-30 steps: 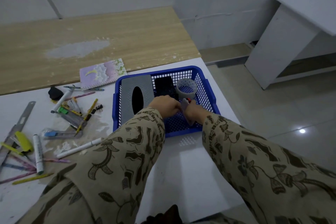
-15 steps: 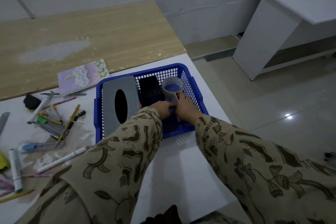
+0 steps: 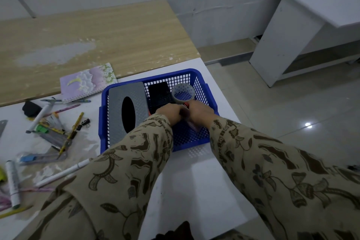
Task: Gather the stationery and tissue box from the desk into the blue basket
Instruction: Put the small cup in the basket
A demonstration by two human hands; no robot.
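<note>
Both hands are down inside the blue perforated plastic basket, which sits on the white desk nr its right edge. Left hand: knuckles up, fingers curled. Right hand is just beside it, also curled. A blurred pale strip lies btwn them; can't tell which hand, if either, grasps it. In the basket: grey tissue box w/ black oval slot along the left wall, flat black block at the back, grey tape roll in the back-right corner, just beyond the hands. Out on the desk, left of the basket: pile of pens & pencils, long white marker, pastel spiral notebook.
</note>
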